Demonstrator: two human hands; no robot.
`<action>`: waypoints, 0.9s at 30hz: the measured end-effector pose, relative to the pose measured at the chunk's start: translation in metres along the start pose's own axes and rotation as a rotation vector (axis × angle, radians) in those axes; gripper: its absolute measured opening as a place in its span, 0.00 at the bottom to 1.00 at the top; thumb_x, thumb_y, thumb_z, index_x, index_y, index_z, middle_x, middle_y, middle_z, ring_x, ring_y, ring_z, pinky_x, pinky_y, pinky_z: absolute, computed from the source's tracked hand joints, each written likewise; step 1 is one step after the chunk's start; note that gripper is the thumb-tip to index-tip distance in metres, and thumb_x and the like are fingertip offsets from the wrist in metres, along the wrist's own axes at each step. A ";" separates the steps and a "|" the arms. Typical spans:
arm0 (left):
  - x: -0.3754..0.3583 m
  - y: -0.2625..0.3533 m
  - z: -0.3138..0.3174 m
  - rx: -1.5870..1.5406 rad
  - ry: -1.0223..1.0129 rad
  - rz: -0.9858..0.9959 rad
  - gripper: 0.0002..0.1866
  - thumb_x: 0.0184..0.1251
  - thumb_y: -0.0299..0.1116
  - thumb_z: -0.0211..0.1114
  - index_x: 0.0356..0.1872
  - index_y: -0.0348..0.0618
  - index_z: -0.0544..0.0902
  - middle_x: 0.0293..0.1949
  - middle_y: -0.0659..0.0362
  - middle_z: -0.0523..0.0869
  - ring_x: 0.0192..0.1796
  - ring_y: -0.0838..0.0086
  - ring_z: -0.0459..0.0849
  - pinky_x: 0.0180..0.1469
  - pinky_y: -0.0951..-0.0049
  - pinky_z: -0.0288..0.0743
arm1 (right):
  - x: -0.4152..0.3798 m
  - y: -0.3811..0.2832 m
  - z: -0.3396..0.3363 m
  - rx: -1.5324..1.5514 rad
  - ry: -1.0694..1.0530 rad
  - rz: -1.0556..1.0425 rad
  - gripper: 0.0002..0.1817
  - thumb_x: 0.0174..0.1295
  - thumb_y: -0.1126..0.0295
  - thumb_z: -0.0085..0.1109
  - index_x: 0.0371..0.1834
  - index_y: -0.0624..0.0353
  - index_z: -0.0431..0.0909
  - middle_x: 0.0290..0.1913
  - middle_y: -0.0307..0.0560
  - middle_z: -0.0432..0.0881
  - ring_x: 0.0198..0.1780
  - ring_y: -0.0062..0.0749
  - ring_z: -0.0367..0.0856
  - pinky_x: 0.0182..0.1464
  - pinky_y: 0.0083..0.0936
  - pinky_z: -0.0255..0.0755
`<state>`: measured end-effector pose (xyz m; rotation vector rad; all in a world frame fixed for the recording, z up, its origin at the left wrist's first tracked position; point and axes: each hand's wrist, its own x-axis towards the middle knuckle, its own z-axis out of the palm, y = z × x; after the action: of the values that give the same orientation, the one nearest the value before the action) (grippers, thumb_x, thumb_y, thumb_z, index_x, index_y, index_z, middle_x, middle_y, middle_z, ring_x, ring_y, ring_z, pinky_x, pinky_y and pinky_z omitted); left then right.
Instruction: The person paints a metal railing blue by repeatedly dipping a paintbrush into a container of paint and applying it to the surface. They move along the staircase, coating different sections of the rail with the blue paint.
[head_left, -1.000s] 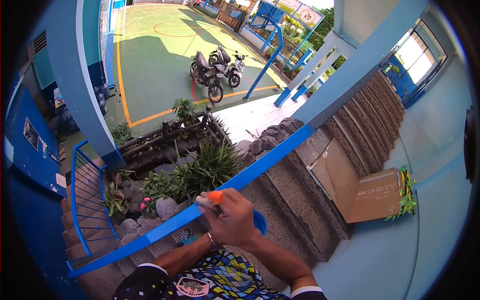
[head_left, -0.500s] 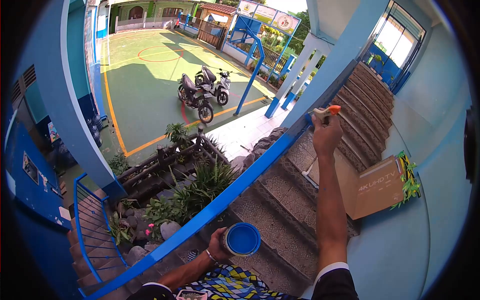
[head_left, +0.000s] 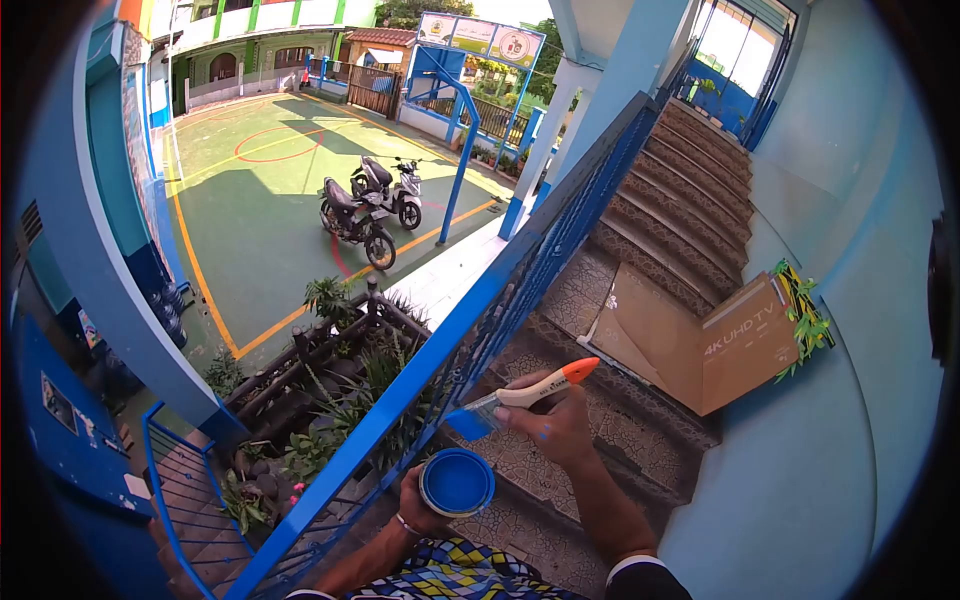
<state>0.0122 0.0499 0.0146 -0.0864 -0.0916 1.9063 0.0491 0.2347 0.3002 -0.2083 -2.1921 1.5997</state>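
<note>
My left hand (head_left: 419, 502) grips a can of blue paint (head_left: 458, 482) from its left side, with the open top facing me. In my right hand (head_left: 556, 425) is a paintbrush (head_left: 535, 391) with a pale wooden handle and an orange tip. Its bristles, coated in blue, point down and left, just above the can's rim and apart from it. Beyond both hands a blue stair railing (head_left: 400, 390) slopes up to the right; neither hand touches it.
Tiled stairs (head_left: 690, 210) climb to a barred gate at the top right. A flattened cardboard box (head_left: 745, 345) leans by the right wall. Left of the railing lie plants (head_left: 335, 400) and rocks, with two motorbikes (head_left: 360, 215) on a green court beyond.
My right hand has come down and left with the paintbrush, from the upper part of the railing to just above the paint can. The view has shifted, showing more railing bars.
</note>
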 end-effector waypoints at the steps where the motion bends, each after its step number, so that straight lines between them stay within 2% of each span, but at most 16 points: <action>1: 0.004 -0.003 0.004 0.006 -0.011 0.001 0.37 0.73 0.58 0.57 0.75 0.44 0.77 0.74 0.45 0.79 0.74 0.46 0.79 0.75 0.33 0.71 | -0.007 0.004 -0.012 0.017 0.012 0.061 0.17 0.59 0.75 0.82 0.50 0.65 0.87 0.42 0.45 0.92 0.42 0.23 0.90 0.45 0.23 0.85; 9: 0.043 -0.036 0.014 0.035 -0.004 0.012 0.36 0.73 0.59 0.58 0.74 0.46 0.78 0.73 0.47 0.80 0.74 0.49 0.79 0.76 0.36 0.70 | -0.038 0.006 -0.065 -0.182 -0.100 -0.032 0.18 0.60 0.71 0.82 0.52 0.64 0.89 0.41 0.47 0.94 0.40 0.22 0.91 0.45 0.23 0.85; 15: 0.062 -0.055 0.012 0.057 -0.031 0.040 0.35 0.75 0.58 0.57 0.73 0.47 0.79 0.73 0.49 0.81 0.72 0.50 0.80 0.77 0.38 0.69 | -0.045 0.006 -0.068 -0.390 -0.273 -0.118 0.18 0.58 0.71 0.81 0.51 0.63 0.88 0.43 0.52 0.92 0.42 0.34 0.94 0.46 0.30 0.86; 18: 0.068 -0.060 0.010 0.064 0.009 0.044 0.35 0.75 0.59 0.58 0.73 0.46 0.79 0.73 0.48 0.81 0.72 0.51 0.81 0.77 0.40 0.69 | -0.046 0.019 -0.067 -0.409 -0.274 -0.199 0.17 0.58 0.71 0.80 0.50 0.63 0.88 0.44 0.54 0.91 0.42 0.42 0.94 0.45 0.34 0.86; 21: 0.078 -0.060 0.012 0.056 0.047 0.028 0.36 0.74 0.59 0.59 0.73 0.45 0.79 0.72 0.48 0.82 0.71 0.51 0.82 0.77 0.40 0.69 | -0.044 0.036 -0.071 -0.513 -0.283 -0.239 0.17 0.58 0.70 0.79 0.50 0.62 0.88 0.43 0.54 0.90 0.40 0.46 0.93 0.43 0.37 0.86; 24: 0.091 -0.060 0.011 0.085 0.106 0.037 0.36 0.73 0.59 0.60 0.73 0.44 0.79 0.72 0.48 0.82 0.71 0.51 0.82 0.77 0.41 0.70 | -0.038 0.052 -0.074 -0.589 -0.283 -0.212 0.16 0.57 0.71 0.81 0.48 0.61 0.90 0.45 0.52 0.93 0.44 0.41 0.94 0.46 0.33 0.86; 27: 0.104 -0.056 0.010 0.076 0.095 0.024 0.36 0.72 0.59 0.60 0.72 0.44 0.80 0.71 0.47 0.83 0.70 0.50 0.83 0.77 0.40 0.70 | -0.029 0.060 -0.081 -0.581 -0.260 -0.219 0.16 0.57 0.72 0.81 0.48 0.62 0.90 0.42 0.50 0.94 0.41 0.35 0.94 0.44 0.30 0.86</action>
<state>0.0290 0.1667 0.0293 -0.1262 0.0464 1.9244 0.1011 0.3148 0.2579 0.0799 -2.7269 0.8830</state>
